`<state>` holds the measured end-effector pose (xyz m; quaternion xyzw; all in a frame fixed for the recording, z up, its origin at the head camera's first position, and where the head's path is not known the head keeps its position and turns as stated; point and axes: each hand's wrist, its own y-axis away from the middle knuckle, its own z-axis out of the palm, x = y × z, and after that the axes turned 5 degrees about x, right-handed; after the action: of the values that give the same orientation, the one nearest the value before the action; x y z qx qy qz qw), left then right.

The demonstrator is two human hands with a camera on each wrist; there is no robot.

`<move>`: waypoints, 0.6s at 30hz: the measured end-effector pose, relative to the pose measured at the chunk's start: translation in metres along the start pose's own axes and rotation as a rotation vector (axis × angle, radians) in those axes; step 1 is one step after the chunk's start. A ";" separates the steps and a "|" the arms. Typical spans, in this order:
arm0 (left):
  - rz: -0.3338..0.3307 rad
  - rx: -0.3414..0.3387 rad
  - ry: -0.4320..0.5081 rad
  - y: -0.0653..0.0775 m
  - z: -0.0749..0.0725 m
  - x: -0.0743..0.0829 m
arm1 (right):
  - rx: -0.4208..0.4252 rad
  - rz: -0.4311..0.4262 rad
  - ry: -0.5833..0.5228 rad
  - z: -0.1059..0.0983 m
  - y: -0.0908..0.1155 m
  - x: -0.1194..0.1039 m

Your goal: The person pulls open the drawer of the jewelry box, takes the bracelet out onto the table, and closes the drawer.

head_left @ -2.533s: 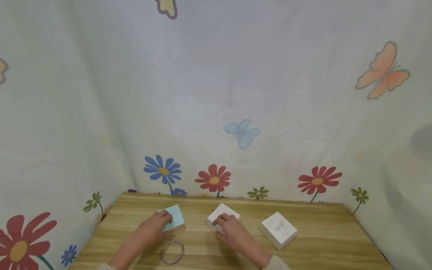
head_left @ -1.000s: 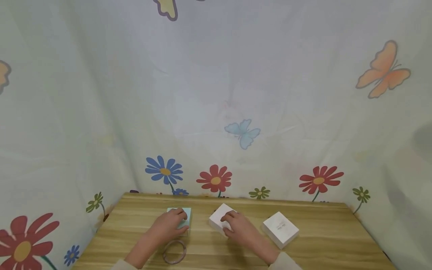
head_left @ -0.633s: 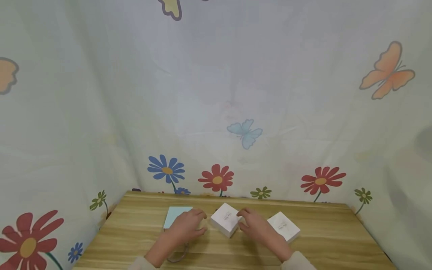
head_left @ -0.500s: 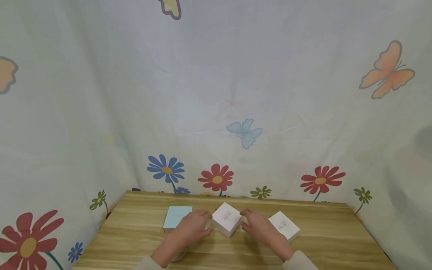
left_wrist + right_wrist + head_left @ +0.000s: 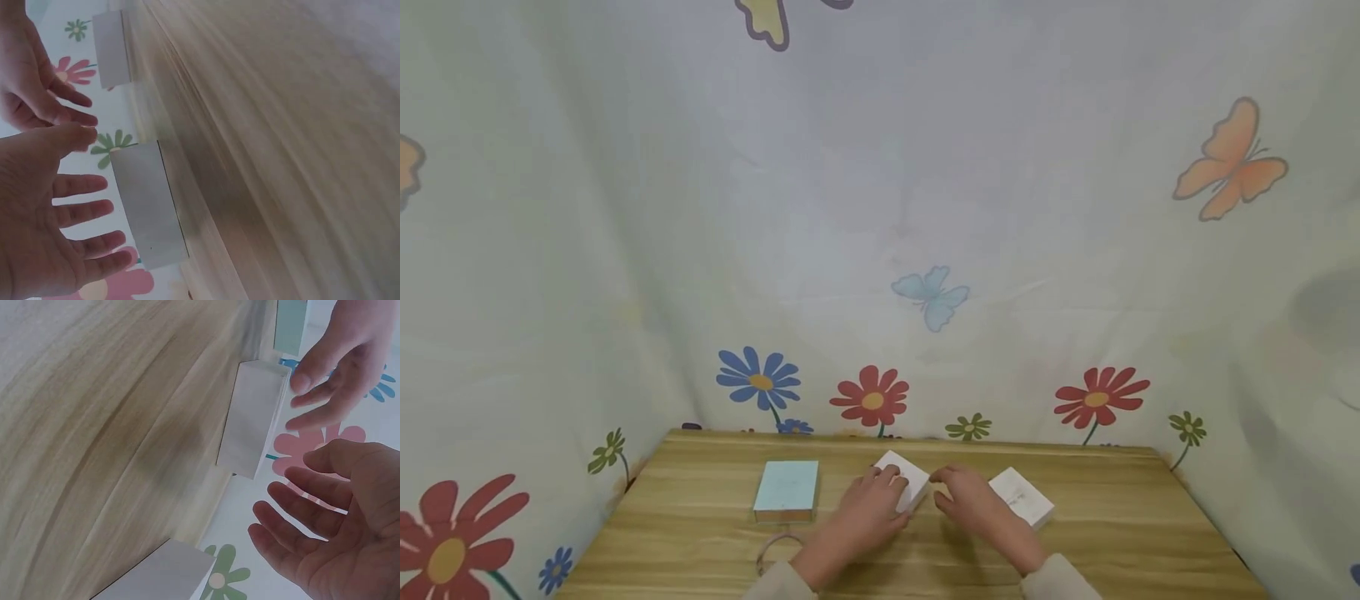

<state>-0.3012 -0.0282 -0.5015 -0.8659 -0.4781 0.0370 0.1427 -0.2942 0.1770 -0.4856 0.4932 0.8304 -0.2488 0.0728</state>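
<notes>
Three small square boxes stand in a row on the table in the head view. My left hand (image 5: 872,504) is over the left part of the middle white box (image 5: 913,473), hiding some of its lid. In the left wrist view its fingers are spread and loosely extended, above the box's side (image 5: 150,206). My right hand (image 5: 973,504) hovers near that box's right corner, fingers gently bent and holding nothing. The light blue box (image 5: 786,486) with a brownish lower front lies to the left. A second white box (image 5: 1026,500) is partly behind my right hand.
A thin pinkish bangle (image 5: 762,553) lies in front of the light blue box, partly covered by my left forearm. The wood-grain table (image 5: 700,500) ends at a curtain (image 5: 1000,208) printed with flowers and butterflies.
My left hand left the light blue box, now sitting squarer to the table, and moved right over the middle white box. My right hand came off that box to its right side.
</notes>
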 end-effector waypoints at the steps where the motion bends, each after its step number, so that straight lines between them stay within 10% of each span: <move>1: -0.008 -0.001 -0.002 -0.001 0.000 0.002 | 0.000 0.001 -0.001 0.000 -0.001 0.000; 18: 0.105 -0.052 -0.155 -0.005 0.000 -0.002 | 0.011 -0.064 0.033 0.008 -0.006 0.002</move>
<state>-0.3063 -0.0271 -0.5002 -0.8876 -0.4426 0.0991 0.0806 -0.3013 0.1722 -0.4911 0.4707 0.8456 -0.2472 0.0482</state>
